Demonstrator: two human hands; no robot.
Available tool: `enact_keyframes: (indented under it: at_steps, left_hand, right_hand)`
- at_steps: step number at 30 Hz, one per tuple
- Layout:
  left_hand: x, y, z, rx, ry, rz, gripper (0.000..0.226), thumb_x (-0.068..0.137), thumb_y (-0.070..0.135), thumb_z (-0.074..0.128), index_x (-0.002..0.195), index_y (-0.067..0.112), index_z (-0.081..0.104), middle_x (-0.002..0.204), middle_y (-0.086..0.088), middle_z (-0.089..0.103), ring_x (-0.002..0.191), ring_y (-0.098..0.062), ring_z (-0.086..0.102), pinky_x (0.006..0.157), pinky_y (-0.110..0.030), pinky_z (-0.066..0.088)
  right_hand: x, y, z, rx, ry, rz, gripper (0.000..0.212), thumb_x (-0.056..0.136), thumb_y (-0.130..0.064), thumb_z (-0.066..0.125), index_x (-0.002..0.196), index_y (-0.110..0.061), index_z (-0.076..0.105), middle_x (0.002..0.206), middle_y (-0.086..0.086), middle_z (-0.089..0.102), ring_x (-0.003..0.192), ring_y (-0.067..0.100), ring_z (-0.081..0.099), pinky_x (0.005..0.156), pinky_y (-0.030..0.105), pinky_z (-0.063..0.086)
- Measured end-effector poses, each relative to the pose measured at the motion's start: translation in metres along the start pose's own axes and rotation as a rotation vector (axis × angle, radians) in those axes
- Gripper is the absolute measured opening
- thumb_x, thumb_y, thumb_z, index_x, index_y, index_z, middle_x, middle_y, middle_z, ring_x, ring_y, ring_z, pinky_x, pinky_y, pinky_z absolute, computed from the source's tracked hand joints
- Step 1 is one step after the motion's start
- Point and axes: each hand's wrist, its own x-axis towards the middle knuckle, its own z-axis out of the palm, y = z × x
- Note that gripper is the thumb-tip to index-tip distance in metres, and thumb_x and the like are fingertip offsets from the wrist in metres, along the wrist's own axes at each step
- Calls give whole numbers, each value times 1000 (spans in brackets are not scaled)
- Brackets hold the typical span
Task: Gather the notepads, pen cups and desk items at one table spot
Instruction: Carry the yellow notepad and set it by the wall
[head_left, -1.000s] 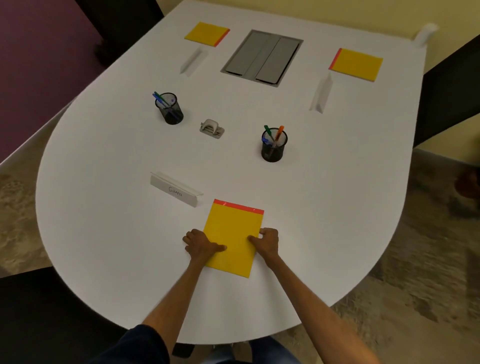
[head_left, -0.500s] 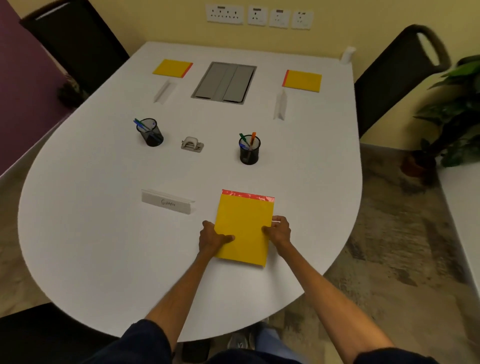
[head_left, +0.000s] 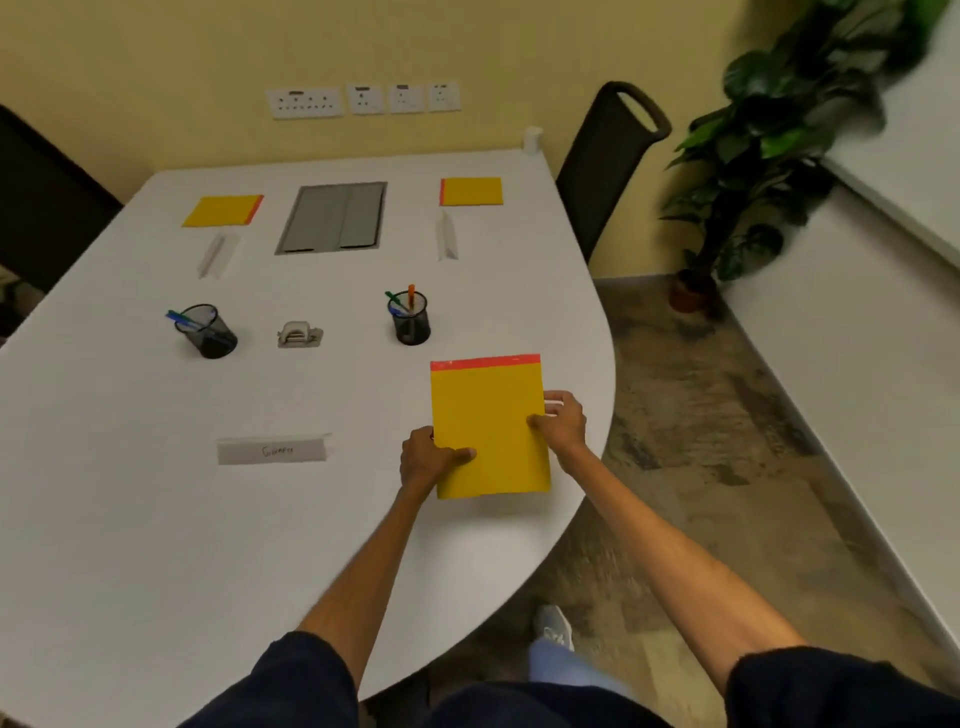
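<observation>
Two hands pinch the pad (head_left: 488, 410): left hand (head_left: 431, 460) on its 9 o'clock edge, right hand (head_left: 560, 422) at 3. Pad has slid away from card (head_left: 271, 450), now 5 o'clock of right cup (head_left: 411, 322). Gathering barely begun.

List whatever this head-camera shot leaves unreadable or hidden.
Head view only:
1. name card: the handwriting is too blurred to read.
2. left hand: its fingers are hidden beneath the yellow notepad it grips.
3. right hand: the white sliver beside it is too small to identify.
4. pen cup with blue pens: detail is smeared by motion blur.
</observation>
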Motion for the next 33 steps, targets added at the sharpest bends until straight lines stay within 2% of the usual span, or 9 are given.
enact_keyframes:
  at_steps: [4, 12, 14, 18, 20, 23, 25, 27, 33]
  left_hand:
    - [0, 23, 15, -2, -22, 66, 78, 48, 63, 78, 103, 9, 64, 106, -11, 68, 92, -31, 65, 76, -43, 56]
    - [8, 72, 58, 67, -80, 142, 61, 65, 48, 85, 107, 9, 63, 110, -11, 67, 95, -31, 65, 77, -42, 55]
    - [9, 87, 76, 103, -102, 168, 66, 68, 49, 83, 114, 9, 60, 116, -12, 65, 99, -31, 64, 80, -42, 54]
    - [10, 118, 123, 191, -140, 215, 73, 75, 50, 77, 126, 8, 48, 126, -13, 57, 111, -33, 58, 85, -41, 48]
    - [11, 134, 150, 205, -163, 216, 72, 77, 48, 76, 128, 8, 45, 128, -13, 56, 113, -34, 56, 86, -41, 47]
    - [15, 159, 188, 194, -218, 208, 82, 68, 57, 78, 127, 9, 47, 128, -13, 57, 112, -33, 57, 87, -43, 49]
    - [24, 177, 211, 196, -237, 220, 93, 56, 67, 69, 127, 11, 49, 128, -12, 58, 112, -32, 58, 88, -44, 51]
    - [36, 197, 235, 203, -255, 255, 96, 55, 69, 66, 130, 13, 48, 131, -11, 57, 113, -31, 58, 90, -44, 51]
    - [61, 265, 303, 197, -245, 313, 78, 72, 48, 80, 131, 11, 46, 131, -11, 56, 114, -31, 57, 90, -41, 50]
  right_hand:
    - [9, -8, -24, 19, 32, -16, 40, 86, -8, 69, 121, -14, 52, 124, 10, 60, 109, 28, 61, 93, 46, 54]
    - [31, -5, -82, 59, 93, -53, 45, 85, -3, 68, 125, -17, 51, 122, 10, 61, 105, 26, 62, 86, 45, 56]
    - [38, 0, -103, 67, 118, -65, 51, 83, -2, 68, 128, -19, 50, 119, 10, 63, 103, 25, 63, 83, 46, 57]
    - [56, 8, -148, 77, 158, -87, 55, 81, 3, 65, 129, -19, 52, 112, 9, 66, 98, 22, 65, 71, 35, 57]
    - [70, 14, -172, 65, 187, -81, 56, 80, 3, 66, 129, -20, 53, 111, 10, 67, 98, 23, 66, 74, 40, 58]
    - [96, 25, -211, 42, 202, -68, 56, 79, 2, 68, 127, -23, 54, 111, 11, 68, 99, 25, 66, 81, 48, 57]
    - [114, 28, -239, 31, 211, -57, 57, 79, 1, 69, 128, -23, 53, 111, 11, 67, 98, 24, 66, 83, 49, 57]
    - [131, 30, -266, 31, 221, -45, 57, 80, -1, 71, 129, -21, 51, 111, 11, 66, 98, 24, 65, 83, 47, 57]
    - [186, 22, -340, 28, 278, -39, 56, 81, -4, 73, 129, -12, 48, 114, 9, 64, 98, 22, 64, 81, 40, 57]
